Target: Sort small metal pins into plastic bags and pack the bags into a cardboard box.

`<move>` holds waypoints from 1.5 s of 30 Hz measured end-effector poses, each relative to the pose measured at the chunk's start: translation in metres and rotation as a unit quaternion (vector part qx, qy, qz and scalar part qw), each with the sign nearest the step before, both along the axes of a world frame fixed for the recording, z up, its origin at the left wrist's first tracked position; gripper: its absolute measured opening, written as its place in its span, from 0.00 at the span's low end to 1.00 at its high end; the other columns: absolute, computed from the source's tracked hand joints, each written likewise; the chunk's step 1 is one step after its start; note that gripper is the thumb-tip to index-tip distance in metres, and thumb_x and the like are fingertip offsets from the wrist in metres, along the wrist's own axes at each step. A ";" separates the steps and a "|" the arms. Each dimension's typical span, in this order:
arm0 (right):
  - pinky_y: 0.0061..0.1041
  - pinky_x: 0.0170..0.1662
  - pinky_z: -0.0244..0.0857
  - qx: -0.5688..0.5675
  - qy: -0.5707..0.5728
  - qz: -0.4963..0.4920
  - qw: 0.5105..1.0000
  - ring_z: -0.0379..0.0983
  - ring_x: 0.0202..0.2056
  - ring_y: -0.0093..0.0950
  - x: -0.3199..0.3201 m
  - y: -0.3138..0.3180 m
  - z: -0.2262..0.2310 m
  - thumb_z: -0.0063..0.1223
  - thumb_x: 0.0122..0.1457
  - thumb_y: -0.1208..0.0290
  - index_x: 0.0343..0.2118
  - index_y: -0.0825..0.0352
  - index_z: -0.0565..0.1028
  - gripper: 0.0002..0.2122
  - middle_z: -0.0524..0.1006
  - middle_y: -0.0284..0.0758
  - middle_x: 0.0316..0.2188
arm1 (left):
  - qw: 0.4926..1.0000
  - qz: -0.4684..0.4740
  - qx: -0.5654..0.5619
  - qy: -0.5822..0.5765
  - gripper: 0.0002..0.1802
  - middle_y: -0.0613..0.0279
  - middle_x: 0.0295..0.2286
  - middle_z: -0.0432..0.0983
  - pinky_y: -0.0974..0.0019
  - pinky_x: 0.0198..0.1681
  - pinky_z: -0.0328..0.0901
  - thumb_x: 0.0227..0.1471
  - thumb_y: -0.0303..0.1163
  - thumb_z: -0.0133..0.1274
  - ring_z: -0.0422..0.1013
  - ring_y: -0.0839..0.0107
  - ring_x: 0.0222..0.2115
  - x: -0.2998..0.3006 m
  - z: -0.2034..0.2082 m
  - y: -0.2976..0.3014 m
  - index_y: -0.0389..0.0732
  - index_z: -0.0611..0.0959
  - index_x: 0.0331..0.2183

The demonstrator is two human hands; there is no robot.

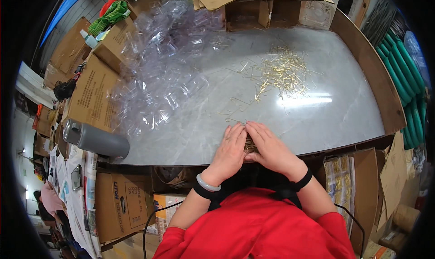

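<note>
My left hand (229,151) and my right hand (267,146) are pressed together at the near edge of the grey marble table (326,123). Between them they grip a small bundle of thin gold pins (249,145), mostly hidden by the fingers. A loose heap of the same gold pins (282,71) lies scattered farther back on the table, with a few strays trailing toward my hands. A big pile of clear plastic packaging pieces (163,64) covers the table's left side.
A grey cylindrical flask (96,140) lies at the table's left front corner. Cardboard boxes (93,93) line the left edge and the back. Green tubes (408,82) stand at the right. An open box with packed pins (340,182) sits below the table's right front.
</note>
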State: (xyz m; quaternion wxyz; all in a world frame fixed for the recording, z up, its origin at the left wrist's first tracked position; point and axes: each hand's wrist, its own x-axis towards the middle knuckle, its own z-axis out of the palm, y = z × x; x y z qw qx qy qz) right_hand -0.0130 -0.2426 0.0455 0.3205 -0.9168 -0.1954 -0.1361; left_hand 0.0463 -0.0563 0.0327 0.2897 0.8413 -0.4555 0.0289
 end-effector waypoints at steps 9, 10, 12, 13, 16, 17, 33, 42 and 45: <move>0.40 0.59 0.61 -0.013 0.005 -0.032 0.999 0.66 0.56 0.44 0.000 -0.012 -0.003 0.66 0.50 0.70 0.57 0.68 0.68 0.30 0.73 0.42 0.52 | 0.996 -0.025 -0.072 0.050 0.36 0.41 0.56 0.64 0.46 0.67 0.51 0.51 0.25 0.61 0.59 0.44 0.60 0.004 -0.004 0.007 0.32 0.65 0.59; 0.40 0.59 0.61 -0.017 0.005 -0.028 0.999 0.66 0.55 0.44 -0.001 -0.012 -0.003 0.66 0.50 0.69 0.57 0.68 0.69 0.30 0.73 0.42 0.51 | 0.995 -0.034 -0.075 0.054 0.36 0.42 0.56 0.64 0.46 0.67 0.52 0.51 0.26 0.61 0.59 0.44 0.60 0.006 -0.004 0.010 0.33 0.66 0.59; 0.41 0.59 0.61 -0.025 0.003 -0.022 0.999 0.66 0.54 0.44 -0.002 -0.014 -0.005 0.66 0.50 0.69 0.56 0.67 0.69 0.29 0.72 0.42 0.51 | 0.990 -0.027 -0.098 0.097 0.37 0.42 0.55 0.65 0.48 0.65 0.54 0.49 0.28 0.63 0.60 0.44 0.59 0.004 0.005 0.015 0.33 0.66 0.58; 0.41 0.60 0.61 -0.016 -0.004 -0.026 1.000 0.66 0.55 0.44 -0.003 -0.013 -0.004 0.66 0.51 0.68 0.56 0.67 0.69 0.29 0.72 0.42 0.52 | 0.987 -0.024 -0.110 0.119 0.38 0.43 0.55 0.65 0.49 0.64 0.56 0.48 0.28 0.64 0.61 0.44 0.58 0.002 0.011 0.017 0.32 0.67 0.58; 0.41 0.62 0.59 -0.015 -0.028 -0.037 0.999 0.64 0.58 0.45 -0.005 -0.009 0.003 0.65 0.53 0.65 0.56 0.68 0.69 0.28 0.70 0.41 0.54 | 0.996 0.066 -0.050 0.032 0.37 0.43 0.53 0.67 0.50 0.59 0.61 0.47 0.30 0.66 0.64 0.44 0.55 -0.009 0.021 0.027 0.33 0.70 0.56; 0.41 0.63 0.59 -0.035 -0.039 -0.043 0.998 0.64 0.59 0.44 -0.004 -0.005 0.007 0.64 0.53 0.64 0.56 0.68 0.69 0.28 0.70 0.41 0.55 | 0.995 0.086 -0.037 0.030 0.36 0.44 0.52 0.68 0.51 0.57 0.62 0.47 0.30 0.66 0.65 0.44 0.53 -0.010 0.023 0.030 0.33 0.71 0.56; 0.40 0.62 0.61 -0.038 -0.027 -0.020 0.999 0.66 0.57 0.46 -0.004 0.005 0.003 0.60 0.56 0.70 0.53 0.69 0.70 0.22 0.71 0.44 0.52 | 0.975 0.072 -0.114 0.179 0.26 0.51 0.43 0.71 0.60 0.46 0.70 0.47 0.21 0.62 0.73 0.56 0.41 -0.007 0.031 0.021 0.34 0.77 0.50; 0.39 0.62 0.59 -0.059 -0.081 -0.024 0.995 0.67 0.56 0.42 -0.005 0.001 0.010 0.62 0.53 0.69 0.51 0.68 0.71 0.23 0.72 0.42 0.51 | 0.978 0.086 -0.062 0.179 0.29 0.48 0.45 0.70 0.59 0.44 0.69 0.45 0.20 0.62 0.72 0.53 0.41 -0.006 0.028 0.012 0.34 0.76 0.51; 0.38 0.61 0.59 -0.044 -0.077 -0.055 0.995 0.67 0.55 0.40 -0.004 0.003 0.006 0.64 0.52 0.68 0.51 0.67 0.72 0.23 0.73 0.40 0.50 | 0.950 0.075 -0.135 0.273 0.30 0.47 0.46 0.70 0.59 0.43 0.70 0.44 0.18 0.62 0.72 0.52 0.38 -0.010 0.024 0.010 0.34 0.76 0.52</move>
